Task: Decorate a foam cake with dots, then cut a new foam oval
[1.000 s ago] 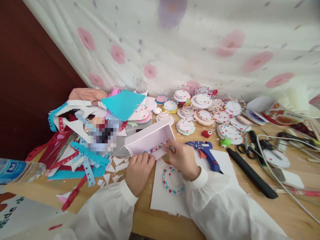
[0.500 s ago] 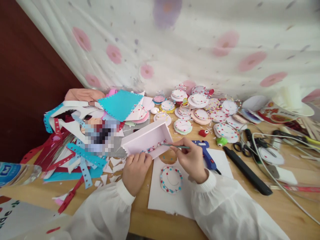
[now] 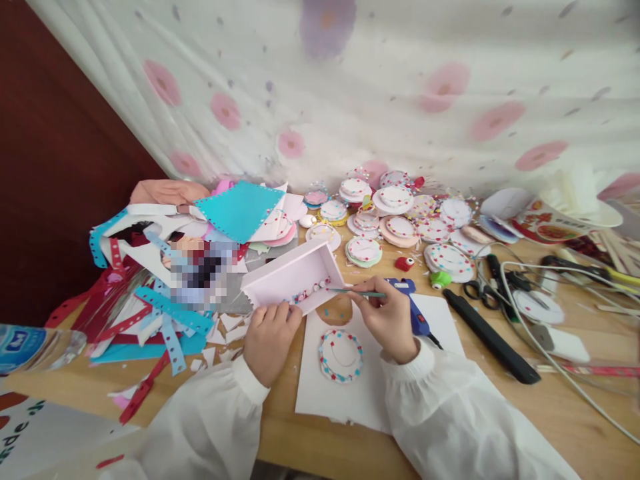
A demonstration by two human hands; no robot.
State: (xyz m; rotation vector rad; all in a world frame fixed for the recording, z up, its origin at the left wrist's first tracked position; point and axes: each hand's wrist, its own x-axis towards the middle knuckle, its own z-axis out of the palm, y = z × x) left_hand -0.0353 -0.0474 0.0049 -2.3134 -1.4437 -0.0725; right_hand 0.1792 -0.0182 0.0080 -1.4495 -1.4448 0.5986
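Note:
My left hand [image 3: 269, 337] is closed on the near edge of a tilted pale pink box [image 3: 293, 277] with small coloured bits along its lower rim. My right hand [image 3: 387, 319] pinches thin green tweezers [image 3: 357, 292], whose tip points left into the box. Below the hands a white paper disc [image 3: 341, 355] edged with red and blue dots lies on a white sheet [image 3: 360, 387]. A tan disc [image 3: 336, 311] sits just below the box.
A blue glue gun [image 3: 413, 303] lies right of my right hand. Further right are a black bar [image 3: 493, 339], scissors [image 3: 483, 285], cables and a white adapter [image 3: 560, 343]. Several decorated discs [image 3: 400, 223] crowd the back. Paper scraps [image 3: 165, 293] pile at left, with a bottle [image 3: 35, 340].
My right hand drew back to the right from the box and now holds the tweezers level, tip at the box's rim. The left hand stayed on the box.

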